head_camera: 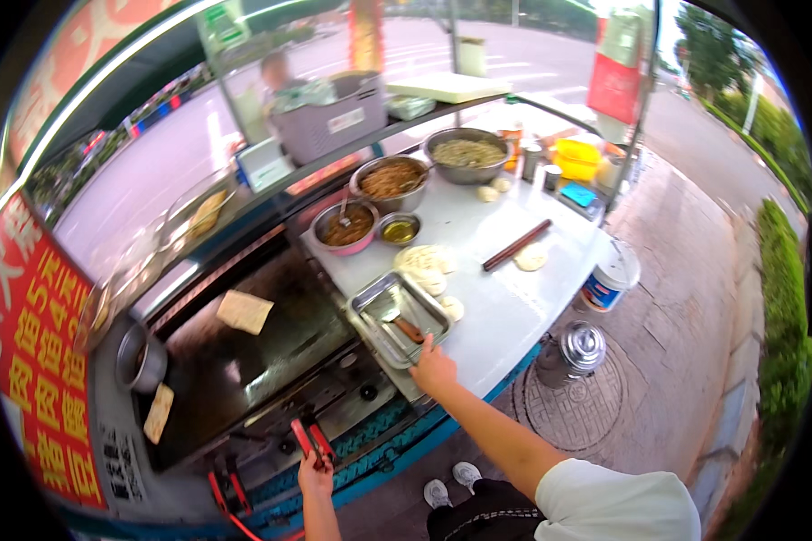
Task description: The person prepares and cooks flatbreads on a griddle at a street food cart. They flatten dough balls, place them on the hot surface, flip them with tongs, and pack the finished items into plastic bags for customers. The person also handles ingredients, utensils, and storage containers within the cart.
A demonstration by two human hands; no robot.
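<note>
My left hand is closed around a red-and-black handle at the front of the griddle. My right hand is at the near corner of a rectangular metal tray; its index finger reaches over the rim. Whether it grips anything is unclear. Inside the tray lies a metal-bladed scraper with a wooden handle, the handle's end close to my finger. One flatbread lies on the griddle's dark plate, and a browned flatbread lies at its left edge.
Flattened dough pieces, a rolling pin, an oil bowl and several filling bowls stand on the white worktop. A metal pot is left of the griddle. A metal canister and a white bucket stand on the pavement.
</note>
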